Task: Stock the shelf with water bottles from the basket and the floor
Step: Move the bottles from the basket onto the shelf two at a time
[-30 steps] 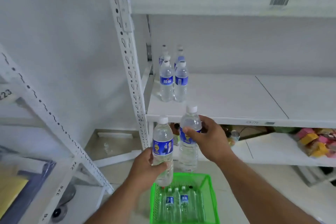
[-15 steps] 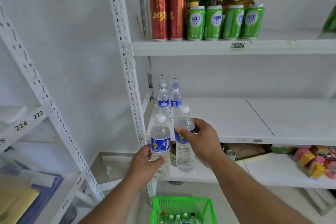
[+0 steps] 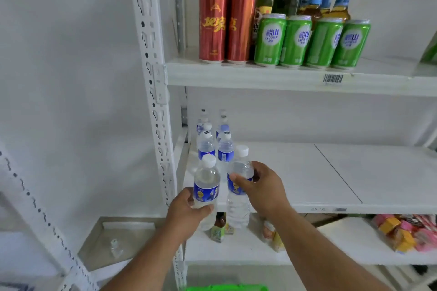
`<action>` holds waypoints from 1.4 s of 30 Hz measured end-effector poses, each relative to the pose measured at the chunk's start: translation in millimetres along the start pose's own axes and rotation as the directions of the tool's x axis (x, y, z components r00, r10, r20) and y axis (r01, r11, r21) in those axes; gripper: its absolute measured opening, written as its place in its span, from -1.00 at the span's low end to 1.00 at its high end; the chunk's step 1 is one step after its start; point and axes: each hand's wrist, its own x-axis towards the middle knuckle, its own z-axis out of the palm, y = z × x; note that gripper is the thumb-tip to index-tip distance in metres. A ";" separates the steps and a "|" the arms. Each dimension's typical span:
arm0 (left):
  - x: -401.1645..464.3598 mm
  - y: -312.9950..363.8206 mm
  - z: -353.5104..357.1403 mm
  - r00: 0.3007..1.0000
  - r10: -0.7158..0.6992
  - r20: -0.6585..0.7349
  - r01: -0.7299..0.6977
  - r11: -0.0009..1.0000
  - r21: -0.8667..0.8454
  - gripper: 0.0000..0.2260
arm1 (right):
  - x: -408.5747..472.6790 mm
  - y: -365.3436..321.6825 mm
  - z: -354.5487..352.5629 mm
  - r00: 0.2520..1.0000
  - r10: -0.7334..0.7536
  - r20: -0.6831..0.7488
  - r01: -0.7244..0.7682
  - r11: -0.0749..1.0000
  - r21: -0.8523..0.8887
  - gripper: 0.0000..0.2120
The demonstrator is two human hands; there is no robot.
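Clear plastic bottle (image 3: 206, 190) gripped in left hand (image 3: 186, 214), another (image 3: 238, 192) in right hand (image 3: 262, 192), both at shelf (image 3: 307, 207) lip w/ standing bottles (image 3: 215, 146) just beyond; a push too far could topple them.

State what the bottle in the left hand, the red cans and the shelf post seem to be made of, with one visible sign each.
Bottle in the left hand: clear plastic, likely; you see through it, and the cap is white. Red cans: metal, apparently; glossy printed sides with a bare rim. Shelf post: white painted metal, probably; it has punched slots.
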 end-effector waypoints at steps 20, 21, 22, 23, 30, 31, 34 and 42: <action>106.8 -33.5 17.6 0.999 -0.044 0.007 0.043 0.996 0.083 -0.59 | 84.2 32.6 49.1 0.995 0.094 -0.034 -0.095 0.996 -0.004 -0.78; 110.7 -34.8 19.4 0.999 -0.045 0.006 0.044 0.996 0.082 -0.59 | 87.3 34.8 50.4 0.995 0.098 -0.030 -0.098 0.995 -0.001 -0.77; 114.4 -35.8 20.9 0.999 -0.046 0.004 0.046 0.996 0.080 -0.60 | 90.3 37.2 51.6 0.994 0.104 -0.025 -0.104 0.995 0.000 -0.76; 117.7 -36.6 22.4 0.999 -0.048 0.001 0.048 0.996 0.080 -0.61 | 93.5 39.6 53.1 0.993 0.112 -0.019 -0.112 0.994 0.002 -0.75; 137.1 -38.4 30.2 0.998 -0.062 -0.030 0.064 0.994 0.085 -0.62 | 114.1 55.7 62.9 0.992 0.127 0.006 -0.127 0.991 0.031 -0.73; 139.8 -38.9 31.1 0.997 -0.064 -0.032 0.067 0.994 0.089 -0.61 | 116.3 57.3 64.3 0.992 0.127 0.007 -0.127 0.991 0.036 -0.73; 147.0 -41.8 33.1 0.996 -0.082 -0.033 0.084 0.992 0.097 -0.58 | 121.8 60.8 67.7 0.991 0.136 0.013 -0.137 0.990 0.039 -0.72; 164.2 -48.4 37.0 0.997 -0.072 -0.022 0.073 0.994 0.086 -0.55 | 132.5 69.5 76.9 0.989 0.145 0.024 -0.146 0.988 0.042 -0.67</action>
